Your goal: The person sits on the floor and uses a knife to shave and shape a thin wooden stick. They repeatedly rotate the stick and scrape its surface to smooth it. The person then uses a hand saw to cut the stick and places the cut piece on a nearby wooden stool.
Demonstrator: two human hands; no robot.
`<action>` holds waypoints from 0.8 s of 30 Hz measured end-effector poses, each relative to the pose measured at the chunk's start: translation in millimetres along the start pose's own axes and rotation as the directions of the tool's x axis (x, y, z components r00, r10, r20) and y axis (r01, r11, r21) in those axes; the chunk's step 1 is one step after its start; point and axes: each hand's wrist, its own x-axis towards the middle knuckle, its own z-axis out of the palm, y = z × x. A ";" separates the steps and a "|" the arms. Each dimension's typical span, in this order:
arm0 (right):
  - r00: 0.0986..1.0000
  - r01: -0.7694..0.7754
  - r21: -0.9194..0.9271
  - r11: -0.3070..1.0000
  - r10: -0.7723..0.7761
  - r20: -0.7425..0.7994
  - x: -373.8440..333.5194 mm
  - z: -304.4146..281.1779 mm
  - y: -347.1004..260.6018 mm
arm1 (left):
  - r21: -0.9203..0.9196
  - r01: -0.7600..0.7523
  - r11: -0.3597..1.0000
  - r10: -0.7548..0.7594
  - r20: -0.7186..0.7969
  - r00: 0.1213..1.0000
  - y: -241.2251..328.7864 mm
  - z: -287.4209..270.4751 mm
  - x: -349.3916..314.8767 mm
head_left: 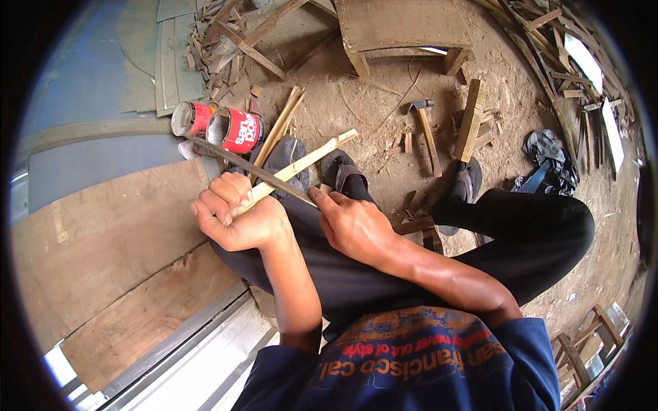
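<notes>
My left hand (240, 218) is closed around the lower end of a pale, slim wooden stick (315, 157). The stick slants up and away to the right over my lap, its far end free. My right hand (356, 229) grips a long, narrow knife (240, 162) whose handle is mostly hidden in the fingers. Its dark blade points to the far left and crosses the stick just beyond my left fist. Whether the edge touches the wood, I cannot tell. Two more sticks (279, 130) lean just beyond the blade, beside the cans.
Two red cans (245, 129) stand at the far left of my feet. A hammer (428, 137) and a wooden block (471, 120) lie ahead on the dirt floor. Further off is a low wooden bench (404, 24). Plywood boards (116, 226) flank my left; a black plastic bag (554, 156) lies right.
</notes>
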 end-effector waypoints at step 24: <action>1.000 -0.028 -0.088 0.996 0.028 -0.001 6.7 24.0 56.2 | 0.009 -0.001 1.000 0.002 -0.018 1.000 -2.0 -7.0 4.9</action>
